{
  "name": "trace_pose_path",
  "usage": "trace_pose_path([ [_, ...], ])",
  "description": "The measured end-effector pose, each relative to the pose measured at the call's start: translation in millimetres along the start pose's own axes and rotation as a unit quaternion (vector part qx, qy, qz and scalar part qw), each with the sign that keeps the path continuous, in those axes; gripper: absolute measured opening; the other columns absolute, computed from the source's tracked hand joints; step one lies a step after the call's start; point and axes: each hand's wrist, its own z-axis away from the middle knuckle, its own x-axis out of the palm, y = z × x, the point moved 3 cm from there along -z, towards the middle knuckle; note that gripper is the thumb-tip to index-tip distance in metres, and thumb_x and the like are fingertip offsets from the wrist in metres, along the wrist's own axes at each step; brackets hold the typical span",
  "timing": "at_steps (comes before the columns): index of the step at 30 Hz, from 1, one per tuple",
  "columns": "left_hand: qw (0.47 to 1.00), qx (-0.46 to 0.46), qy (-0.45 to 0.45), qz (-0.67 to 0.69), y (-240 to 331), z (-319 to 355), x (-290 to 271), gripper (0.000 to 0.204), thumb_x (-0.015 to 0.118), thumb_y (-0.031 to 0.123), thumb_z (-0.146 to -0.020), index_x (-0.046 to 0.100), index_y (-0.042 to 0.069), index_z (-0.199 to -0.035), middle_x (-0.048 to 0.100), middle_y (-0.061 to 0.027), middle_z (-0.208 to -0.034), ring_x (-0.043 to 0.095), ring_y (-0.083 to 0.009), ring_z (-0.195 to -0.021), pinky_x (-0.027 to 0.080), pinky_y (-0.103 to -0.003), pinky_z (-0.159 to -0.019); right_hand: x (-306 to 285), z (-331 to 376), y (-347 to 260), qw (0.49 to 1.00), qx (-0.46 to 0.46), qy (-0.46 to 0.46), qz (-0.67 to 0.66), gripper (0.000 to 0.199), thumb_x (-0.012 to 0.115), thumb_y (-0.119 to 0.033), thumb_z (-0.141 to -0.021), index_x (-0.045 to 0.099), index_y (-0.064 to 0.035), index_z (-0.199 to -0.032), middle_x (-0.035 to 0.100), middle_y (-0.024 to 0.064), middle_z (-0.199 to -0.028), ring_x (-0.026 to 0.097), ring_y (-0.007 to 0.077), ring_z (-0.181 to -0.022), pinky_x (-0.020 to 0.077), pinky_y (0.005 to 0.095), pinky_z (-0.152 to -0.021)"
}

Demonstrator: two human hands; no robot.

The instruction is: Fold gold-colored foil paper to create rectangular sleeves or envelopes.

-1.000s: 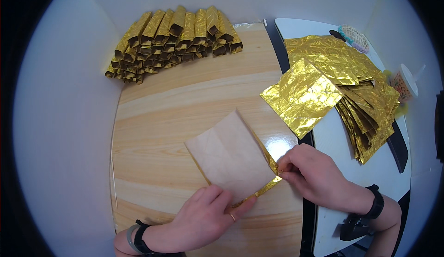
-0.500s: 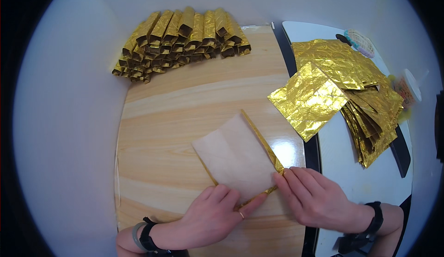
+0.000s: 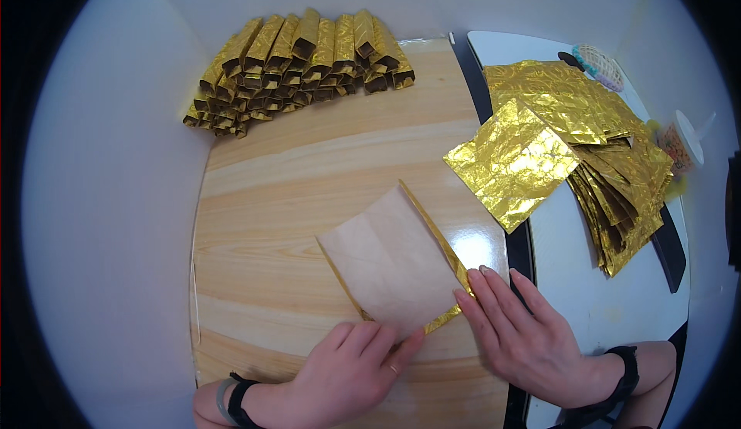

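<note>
A sheet of gold foil paper lies pale side up on the wooden table, with narrow gold folds along its right and lower edges. A thin gold strip also shows on its left side. My left hand is closed on the lower edge, fingers curled and thumb pointing right, partly hiding that fold. My right hand rests with fingers stretched out at the lower right corner, its fingertips touching the folded right edge, nothing held in it.
Many folded gold paper tubes are piled at the back left. On the white board at right lies a fanned stack of gold sheets, with one loose gold square overlapping it. A tub and a woven oval item stand behind.
My left hand has shifted slightly left and down along the lower edge. My right fingers have straightened from a pinch, and more of the lower gold fold shows between the hands.
</note>
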Motion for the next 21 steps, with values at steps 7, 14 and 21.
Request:
trace_pose_path([
  [7, 0.992, -0.014, -0.013, -0.124, 16.1, 5.7, -10.6, 0.045, 0.059, 0.014, -0.074, 0.065, 0.007, -0.118, 0.051, -0.0005, -0.085, 0.049, -0.0163, -0.080, 0.039, -0.027, -0.066, 0.2, 2.7, 0.8, 1.000, -0.022, 0.006, 0.015, 0.048, 0.050, -0.017, -0.086, 0.053, -0.0004, -0.131, 0.055, 0.0227, -0.130, 0.054, 0.0294, -0.122, 0.0366, 0.0390, -0.108],
  [14, 0.988, -0.010, -0.048, -0.144, 21.7, 15.3, -17.6, 0.049, 0.053, 0.019, -0.081, 0.057, -0.005, -0.123, 0.052, -0.0062, -0.093, 0.046, -0.0201, -0.094, 0.037, -0.032, -0.073, -2.1, 3.5, 0.9, 0.999, -0.030, 0.006, 0.023, 0.047, 0.048, -0.018, -0.086, 0.054, -0.0034, -0.131, 0.056, 0.0230, -0.129, 0.055, 0.0297, -0.121, 0.0364, 0.0395, -0.109],
  [21, 0.984, -0.003, -0.096, -0.153, 22.4, 20.7, -24.0, 0.045, 0.053, 0.019, -0.081, 0.058, -0.007, -0.117, 0.053, -0.0081, -0.097, 0.046, -0.0209, -0.092, 0.037, -0.032, -0.072, -1.8, -0.4, 2.6, 0.999, 0.010, 0.021, -0.034, 0.045, 0.053, -0.012, -0.083, 0.055, 0.0039, -0.125, 0.058, 0.0192, -0.128, 0.055, 0.0261, -0.122, 0.0355, 0.0414, -0.109],
])
